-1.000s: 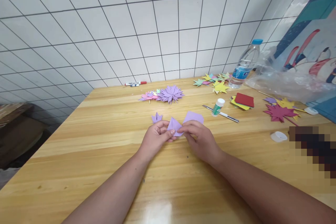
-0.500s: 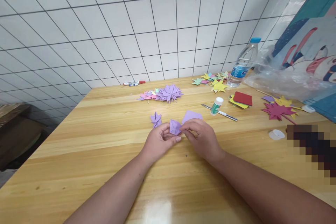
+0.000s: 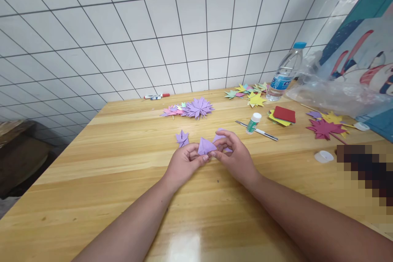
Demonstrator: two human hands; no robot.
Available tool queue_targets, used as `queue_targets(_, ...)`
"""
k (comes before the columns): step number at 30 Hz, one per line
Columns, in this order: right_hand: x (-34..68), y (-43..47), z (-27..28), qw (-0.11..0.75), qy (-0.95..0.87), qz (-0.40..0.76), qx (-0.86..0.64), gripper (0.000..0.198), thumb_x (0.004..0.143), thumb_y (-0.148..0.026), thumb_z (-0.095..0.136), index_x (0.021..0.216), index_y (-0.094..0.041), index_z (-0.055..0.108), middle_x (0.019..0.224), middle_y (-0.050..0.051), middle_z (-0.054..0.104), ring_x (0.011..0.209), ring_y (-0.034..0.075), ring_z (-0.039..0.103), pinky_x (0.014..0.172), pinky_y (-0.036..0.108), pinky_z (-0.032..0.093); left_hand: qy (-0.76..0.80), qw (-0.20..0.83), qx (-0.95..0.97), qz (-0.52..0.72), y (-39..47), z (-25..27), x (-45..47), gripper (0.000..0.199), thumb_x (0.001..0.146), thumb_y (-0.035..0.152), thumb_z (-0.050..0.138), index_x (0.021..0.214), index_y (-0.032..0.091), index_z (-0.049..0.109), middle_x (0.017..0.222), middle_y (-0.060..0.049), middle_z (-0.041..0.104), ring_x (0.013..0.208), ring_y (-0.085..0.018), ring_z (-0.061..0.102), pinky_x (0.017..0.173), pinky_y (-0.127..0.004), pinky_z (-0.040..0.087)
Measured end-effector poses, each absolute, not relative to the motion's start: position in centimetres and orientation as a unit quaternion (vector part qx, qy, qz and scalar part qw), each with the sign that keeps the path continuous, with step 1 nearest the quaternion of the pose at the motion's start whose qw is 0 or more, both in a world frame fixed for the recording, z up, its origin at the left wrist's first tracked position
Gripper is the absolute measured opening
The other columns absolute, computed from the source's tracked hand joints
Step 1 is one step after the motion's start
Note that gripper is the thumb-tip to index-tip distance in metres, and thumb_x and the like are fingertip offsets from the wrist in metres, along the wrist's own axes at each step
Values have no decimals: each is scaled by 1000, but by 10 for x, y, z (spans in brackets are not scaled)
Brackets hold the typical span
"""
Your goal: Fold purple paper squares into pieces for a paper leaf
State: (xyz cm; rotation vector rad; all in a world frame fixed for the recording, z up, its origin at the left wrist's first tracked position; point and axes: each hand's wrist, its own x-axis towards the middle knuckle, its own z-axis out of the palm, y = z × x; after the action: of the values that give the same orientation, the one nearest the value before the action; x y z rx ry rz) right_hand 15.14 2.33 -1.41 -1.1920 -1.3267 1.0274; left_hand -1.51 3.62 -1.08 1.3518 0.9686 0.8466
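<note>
Between my hands is a small piece of folded purple paper (image 3: 206,146), raised a little over the wooden table (image 3: 129,196). My left hand (image 3: 184,163) pinches its left and lower edge between thumb and fingers. From the other side, my right hand (image 3: 235,156) grips the right corner with thumb and fingertips. A sheet of purple paper (image 3: 220,135) lies behind my right fingers, partly covered by them. Just beyond my left hand rests a folded purple paper piece (image 3: 183,137) with pointed tips.
Farther back lie a purple paper flower (image 3: 199,108) and pointed paper pieces (image 3: 255,99). To the right are a glue stick (image 3: 253,123), a craft knife (image 3: 266,134), a red paper stack (image 3: 284,114), a water bottle (image 3: 284,73), a plastic cup (image 3: 324,156) and a crimson paper flower (image 3: 325,129).
The paper in my hands has changed from a diamond-like shape to a wider, triangular one. My right hand's fingers have shifted and spread around its right corner.
</note>
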Motion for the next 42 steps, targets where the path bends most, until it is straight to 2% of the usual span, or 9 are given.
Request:
queue_targets(6, 150, 23, -16, 491, -532, 465, -510, 25, 66, -29, 69, 87, -18, 60, 80, 3, 65, 73, 15, 59, 62, 26, 48, 418, 595, 578, 371, 36, -11, -14, 30, 69, 28, 69, 94, 14, 60, 78, -4, 69, 73, -16, 64, 70, -26, 49)
queue_targets(10, 149, 22, -15, 488, -557, 447, -501, 17, 68, -26, 66, 83, -19, 68, 74, 2, 65, 69, 14, 58, 63, 26, 48, 415, 595, 575, 378, 36, -12, -14, 29, 69, 28, 69, 93, 14, 59, 80, -4, 70, 71, -15, 64, 68, -26, 48)
queue_targets(15, 148, 22, -15, 504, -551, 435, -503, 26, 67, -23, 66, 92, -20, 66, 81, 3, 67, 69, 13, 59, 60, 25, 50, 414, 605, 561, 385, 36, -10, -13, 33, 66, 30, 72, 92, 15, 58, 77, -4, 70, 71, -16, 64, 68, -26, 48)
queue_targets(21, 148, 22, -17, 489, -572, 410, -515, 12, 68, -22, 67, 79, -19, 68, 71, 1, 65, 64, 12, 56, 57, 23, 47, 412, 603, 570, 376, 36, -11, -12, 29, 69, 28, 69, 92, 15, 58, 76, -3, 69, 69, -14, 64, 68, -25, 48)
queue_targets(24, 148, 23, -17, 499, -594, 387, -499, 11, 69, -20, 65, 80, -20, 71, 74, 2, 66, 63, 12, 56, 58, 23, 46, 413, 604, 569, 374, 36, -12, -13, 28, 69, 28, 69, 91, 15, 57, 76, -2, 69, 70, -13, 64, 68, -24, 47)
queue_targets(28, 148, 23, -17, 520, -610, 369, -471, 11, 72, -18, 63, 77, -21, 72, 77, 3, 66, 72, 15, 60, 65, 25, 48, 419, 598, 575, 369, 36, -13, -13, 27, 69, 29, 69, 89, 15, 57, 73, -1, 68, 68, -13, 63, 66, -23, 46)
queue_targets(33, 148, 23, -16, 496, -622, 343, -499, 16, 70, -17, 64, 84, -23, 70, 79, 1, 66, 59, 11, 54, 55, 23, 46, 410, 614, 567, 366, 37, -13, -14, 31, 69, 30, 70, 93, 15, 57, 75, -3, 69, 70, -14, 63, 66, -23, 45)
queue_targets(37, 149, 23, -17, 510, -634, 322, -483, 9, 71, -18, 64, 76, -21, 70, 80, 3, 66, 66, 13, 57, 57, 24, 47, 413, 618, 564, 360, 36, -11, -13, 30, 67, 32, 70, 88, 15, 58, 75, -3, 68, 71, -15, 63, 65, -24, 45)
queue_targets(42, 150, 22, -16, 496, -659, 307, -475, 11, 72, -19, 64, 81, -22, 69, 84, 4, 65, 64, 12, 56, 55, 24, 45, 414, 600, 586, 354, 35, -12, -14, 29, 69, 34, 68, 88, 14, 58, 71, -2, 66, 67, -14, 61, 62, -23, 43)
